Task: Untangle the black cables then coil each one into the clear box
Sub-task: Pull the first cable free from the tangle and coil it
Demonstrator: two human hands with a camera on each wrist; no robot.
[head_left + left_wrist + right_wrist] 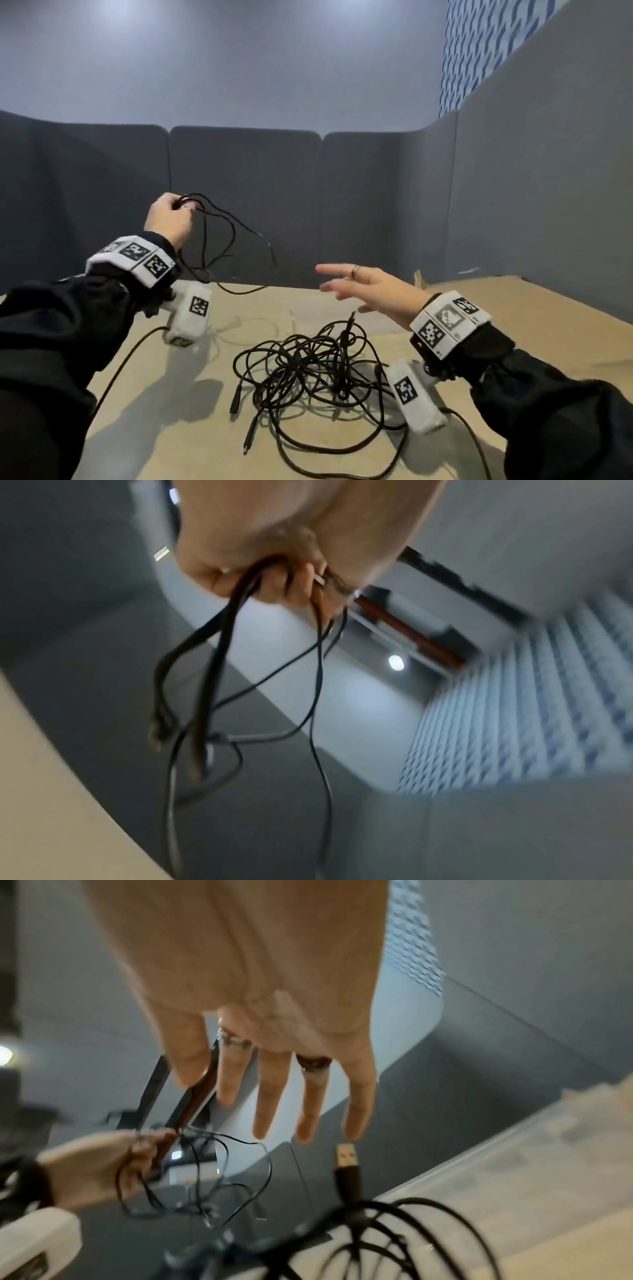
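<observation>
Above the table [205, 428], left hand [169, 219] grips a looped cable [233, 236]; right hand [370, 291] spread, holding nothing.

No legible text, only coded square markers on wristbands [448, 320]

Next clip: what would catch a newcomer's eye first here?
First the tangle of black cables heaped on the tan table, plugs poking out at its near side. Then the left hand, raised high on the left, gripping a thin black cable that hangs in loose loops. The right hand hovers open above the heap, fingers spread, holding nothing.
</observation>
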